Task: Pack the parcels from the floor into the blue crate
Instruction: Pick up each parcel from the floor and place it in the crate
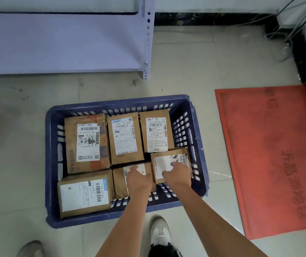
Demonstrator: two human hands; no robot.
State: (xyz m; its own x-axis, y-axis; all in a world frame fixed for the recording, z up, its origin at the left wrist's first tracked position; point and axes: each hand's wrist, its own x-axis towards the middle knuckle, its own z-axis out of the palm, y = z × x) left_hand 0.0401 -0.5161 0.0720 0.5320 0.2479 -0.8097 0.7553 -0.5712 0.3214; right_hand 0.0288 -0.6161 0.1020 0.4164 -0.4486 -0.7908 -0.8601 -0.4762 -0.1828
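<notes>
Two bare hands settle the last parcels into a blue crate (198, 127) standing on a tiled floor.

The left hand (139, 178) lies flat, fingers spread, on a middle parcel (119, 184); the right hand (178, 174) presses a tilted parcel (168, 158) near the crate's right wall, gripping nothing I can see. Levelling it with even downward pressure would seat it. Six brown cardboard parcels, white labels up.

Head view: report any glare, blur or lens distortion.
Head view: wide-angle bending bows the blue crate rim and shelf edge; soft window glare lies on the floor tile right of the crate; parcel labels are soft, small print unreadable; both hands look slightly smeared; lighting is dim and flat, shadows faint.
</notes>
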